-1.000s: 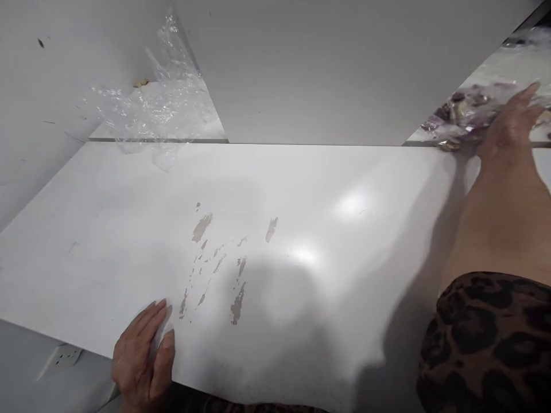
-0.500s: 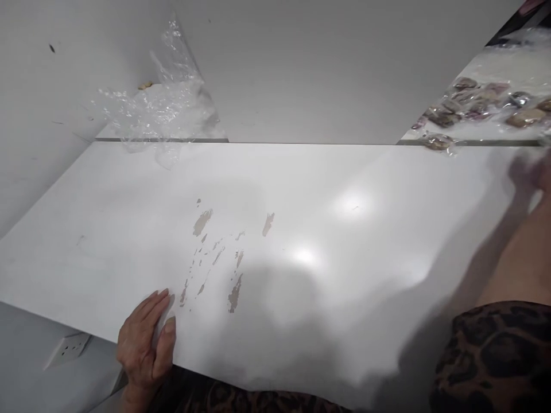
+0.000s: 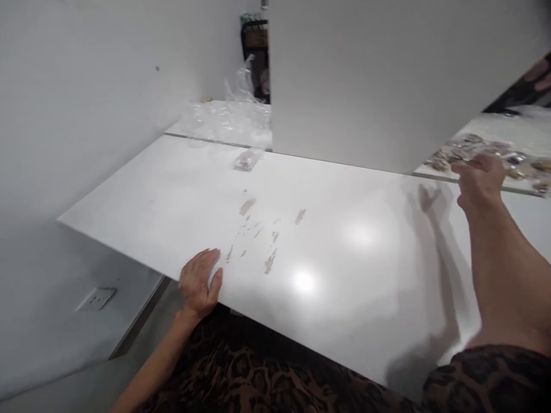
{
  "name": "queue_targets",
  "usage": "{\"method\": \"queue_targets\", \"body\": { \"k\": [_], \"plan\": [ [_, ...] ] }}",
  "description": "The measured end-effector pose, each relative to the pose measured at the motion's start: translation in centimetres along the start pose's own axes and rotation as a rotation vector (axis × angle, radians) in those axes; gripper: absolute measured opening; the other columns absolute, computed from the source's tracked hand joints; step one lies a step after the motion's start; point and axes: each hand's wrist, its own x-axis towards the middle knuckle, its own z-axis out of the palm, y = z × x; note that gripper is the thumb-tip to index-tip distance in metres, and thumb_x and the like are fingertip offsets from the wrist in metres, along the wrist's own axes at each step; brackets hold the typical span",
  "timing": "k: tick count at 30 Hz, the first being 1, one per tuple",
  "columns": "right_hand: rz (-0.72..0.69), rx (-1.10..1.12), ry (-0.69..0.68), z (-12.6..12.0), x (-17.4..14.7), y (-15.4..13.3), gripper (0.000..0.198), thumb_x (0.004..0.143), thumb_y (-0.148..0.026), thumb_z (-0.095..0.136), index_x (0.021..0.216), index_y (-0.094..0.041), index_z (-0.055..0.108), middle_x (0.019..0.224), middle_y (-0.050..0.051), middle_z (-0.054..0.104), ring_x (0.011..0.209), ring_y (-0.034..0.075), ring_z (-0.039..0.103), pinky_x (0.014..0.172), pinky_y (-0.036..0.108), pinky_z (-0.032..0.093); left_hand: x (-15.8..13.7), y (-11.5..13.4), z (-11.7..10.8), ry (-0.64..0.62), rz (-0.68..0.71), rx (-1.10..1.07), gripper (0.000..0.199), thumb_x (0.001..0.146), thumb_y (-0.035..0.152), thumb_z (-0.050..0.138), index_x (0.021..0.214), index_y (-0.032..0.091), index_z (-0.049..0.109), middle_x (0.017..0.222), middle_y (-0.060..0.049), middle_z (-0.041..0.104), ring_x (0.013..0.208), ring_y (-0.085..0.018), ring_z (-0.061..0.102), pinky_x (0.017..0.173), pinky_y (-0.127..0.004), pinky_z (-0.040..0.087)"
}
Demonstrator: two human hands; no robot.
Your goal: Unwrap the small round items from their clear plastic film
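My left hand (image 3: 200, 281) lies on the near edge of a white tabletop (image 3: 327, 195), fingers flat and thumb apart, holding nothing. Toward the far right, my right hand (image 3: 481, 179) is over small clear-wrapped packets (image 3: 467, 148), with its fingers curled. The back of that hand hides whatever the fingers may hold. A clear plastic packet (image 3: 247, 159) rests on the tabletop near its back edge. Worn brownish patches (image 3: 270, 261) mark the white surface in front of my left hand.
Crumpled clear plastic (image 3: 228, 117) lies at the back left, across the gap. An upright white panel (image 3: 344, 80) stands behind the table's middle. A wall socket (image 3: 98, 298) is below the left end. Dark items (image 3: 257, 54) show beside the panel.
The view has swung left. My right hand, blurred at the right edge before, now shows clearly over the wrapped packets. My left hand stays on the table's near edge.
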Motion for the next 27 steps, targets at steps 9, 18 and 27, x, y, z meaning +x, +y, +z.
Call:
{"method": "queue_targets", "body": {
  "k": [9, 18, 27],
  "plan": [
    [0.120, 0.546, -0.990, -5.5, -21.3, -10.0, 0.032, 0.063, -0.033, 0.095, 0.090, -0.023, 0.080, 0.089, 0.010, 0.077, 0.082, 0.022, 0.070, 0.082, 0.041, 0.055, 9.9, 0.1, 1.0, -0.331, -0.137, -0.351, 0.043, 0.101, 0.042, 0.053, 0.136, 0.020, 0.063, 0.147, -0.014, 0.060, 0.143, -0.027, 0.051, 0.122, -0.045, 0.037],
    [-0.017, 0.527, -1.384, -9.4, -35.4, -14.7, 0.028, 0.078, -0.060, 0.081, 0.102, -0.046, 0.080, 0.103, -0.003, 0.078, 0.099, 0.028, 0.072, 0.098, 0.049, 0.057, 28.2, -0.5, 12.2, -0.386, -0.240, -0.273, 0.064, 0.097, 0.020, 0.054, 0.158, 0.009, 0.038, 0.169, -0.026, 0.025, 0.155, -0.040, 0.026, 0.126, -0.053, 0.019],
    [0.269, 0.660, -1.182, -6.6, -36.0, -15.7, 0.038, 0.063, -0.056, 0.091, 0.091, -0.033, 0.078, 0.093, 0.000, 0.079, 0.078, 0.021, 0.071, 0.079, 0.041, 0.061, 26.1, -0.5, 11.6, -0.391, -0.380, -0.535, 0.050, 0.102, 0.020, 0.043, 0.150, 0.007, 0.045, 0.140, -0.024, 0.056, 0.130, -0.029, 0.055, 0.116, -0.044, 0.038]
  ]
}}
